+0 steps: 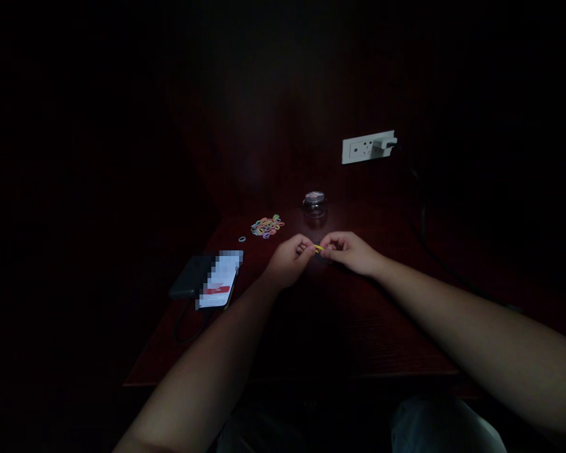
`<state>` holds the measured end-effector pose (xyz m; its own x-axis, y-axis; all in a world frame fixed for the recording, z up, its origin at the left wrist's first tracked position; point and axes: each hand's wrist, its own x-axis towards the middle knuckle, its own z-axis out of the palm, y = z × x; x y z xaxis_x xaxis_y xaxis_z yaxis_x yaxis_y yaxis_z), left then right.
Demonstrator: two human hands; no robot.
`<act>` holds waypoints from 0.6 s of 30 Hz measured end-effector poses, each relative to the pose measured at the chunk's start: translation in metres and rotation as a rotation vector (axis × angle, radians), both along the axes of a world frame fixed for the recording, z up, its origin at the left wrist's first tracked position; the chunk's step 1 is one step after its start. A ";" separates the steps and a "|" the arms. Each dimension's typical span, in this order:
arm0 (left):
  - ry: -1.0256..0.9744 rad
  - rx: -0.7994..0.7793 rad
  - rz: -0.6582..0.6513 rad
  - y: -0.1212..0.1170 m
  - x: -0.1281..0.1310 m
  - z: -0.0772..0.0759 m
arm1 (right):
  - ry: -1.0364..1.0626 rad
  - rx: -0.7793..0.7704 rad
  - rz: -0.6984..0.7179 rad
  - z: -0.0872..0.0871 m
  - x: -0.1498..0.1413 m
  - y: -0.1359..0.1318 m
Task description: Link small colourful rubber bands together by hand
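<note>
Between my two hands a small yellow elastic band (318,248) is held above the dark red table (339,327). My left hand (291,258) pinches its left end with thumb and fingers. The right end sits in the closed fingertips of my right hand (351,253). Just behind the hands stands a small clear jar (315,206) with a lid. A loose pile of colourful elastic bands (267,226) lies to the left of the jar, and a single light blue band (242,239) rests apart from it.
At the table's left side a phone with a lit screen (221,280) leans against or overlaps a dark flat box-like device (192,277); a cable (188,340) runs beside them. A wall socket (368,148) holds a plug, its dark cord trailing down the right.
</note>
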<state>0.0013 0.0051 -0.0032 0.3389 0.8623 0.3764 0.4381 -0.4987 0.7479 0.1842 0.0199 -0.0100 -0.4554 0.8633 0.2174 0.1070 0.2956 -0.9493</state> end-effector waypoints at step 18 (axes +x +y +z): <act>-0.044 -0.063 -0.020 0.003 -0.001 -0.004 | 0.036 -0.006 -0.016 -0.003 -0.001 0.001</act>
<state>0.0005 0.0084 -0.0068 0.3407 0.8777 0.3370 0.3941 -0.4588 0.7963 0.1834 0.0207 -0.0127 -0.4334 0.8718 0.2286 0.0770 0.2885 -0.9544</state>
